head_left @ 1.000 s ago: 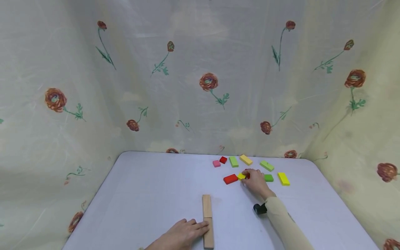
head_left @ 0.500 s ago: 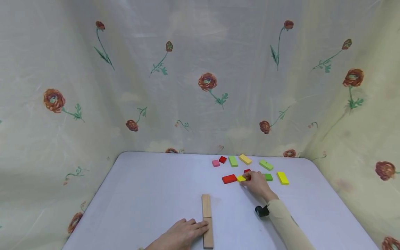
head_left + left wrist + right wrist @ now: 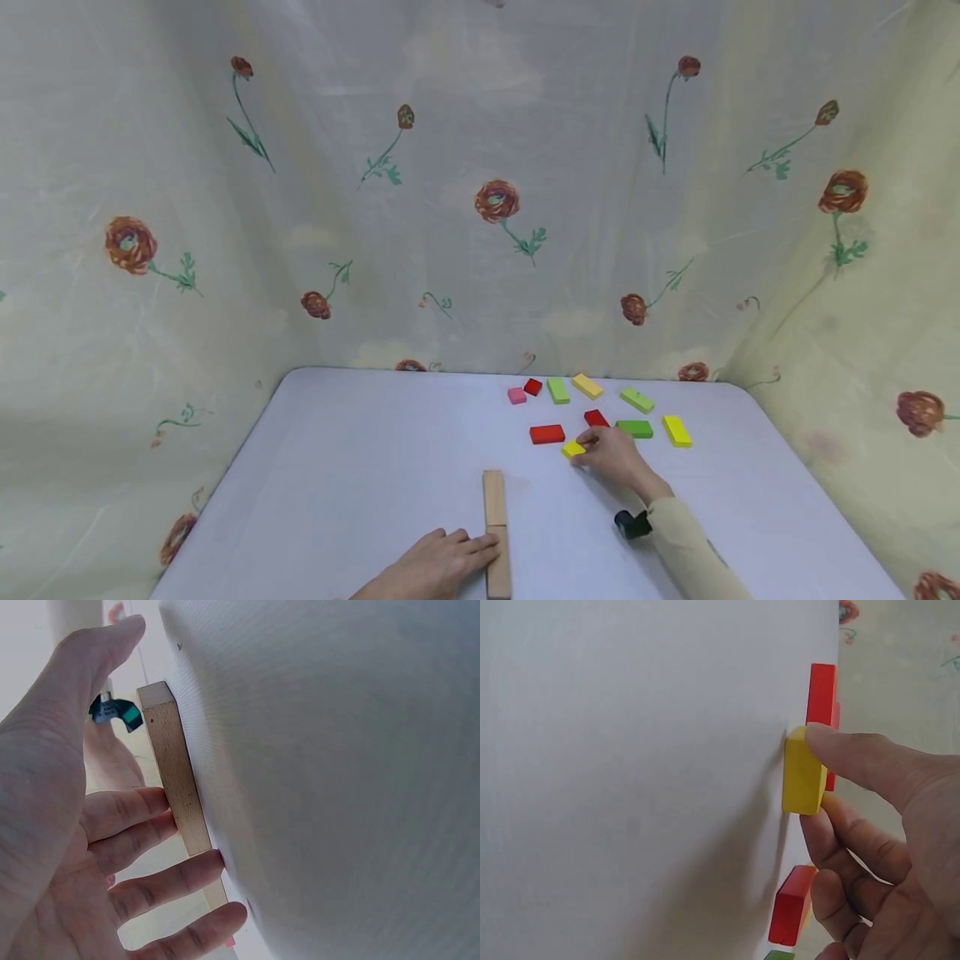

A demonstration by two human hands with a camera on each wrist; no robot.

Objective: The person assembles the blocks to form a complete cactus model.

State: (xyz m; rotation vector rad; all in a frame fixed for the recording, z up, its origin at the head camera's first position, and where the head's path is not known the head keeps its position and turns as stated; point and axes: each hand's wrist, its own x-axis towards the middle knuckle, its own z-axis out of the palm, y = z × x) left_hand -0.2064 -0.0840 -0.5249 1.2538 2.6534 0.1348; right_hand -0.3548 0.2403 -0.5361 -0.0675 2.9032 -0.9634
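Observation:
Two plain wooden blocks lie end to end on the table: a far one (image 3: 494, 498) and a near one (image 3: 498, 575). My left hand (image 3: 438, 565) rests its straight fingers against the near block; in the left wrist view the fingertips (image 3: 214, 862) touch the wood, thumb held away. My right hand (image 3: 615, 457) pinches a yellow block (image 3: 802, 774) between thumb and fingers, close over the table. A red block (image 3: 547, 434) lies just left of it. Another red block (image 3: 596, 418) and a green block (image 3: 634, 429) lie beyond the right hand.
Toward the back are a pink block (image 3: 517, 395), a small dark red one (image 3: 533, 387), two light green ones (image 3: 558, 391) and a pale yellow one (image 3: 587, 386). A long yellow block (image 3: 677, 431) lies at right. Flowered cloth (image 3: 465, 275) encloses the table (image 3: 360, 450).
My right hand has taken the yellow block and drawn it toward me, away from the red blocks. The red block at left has turned slightly. The left hand stays put.

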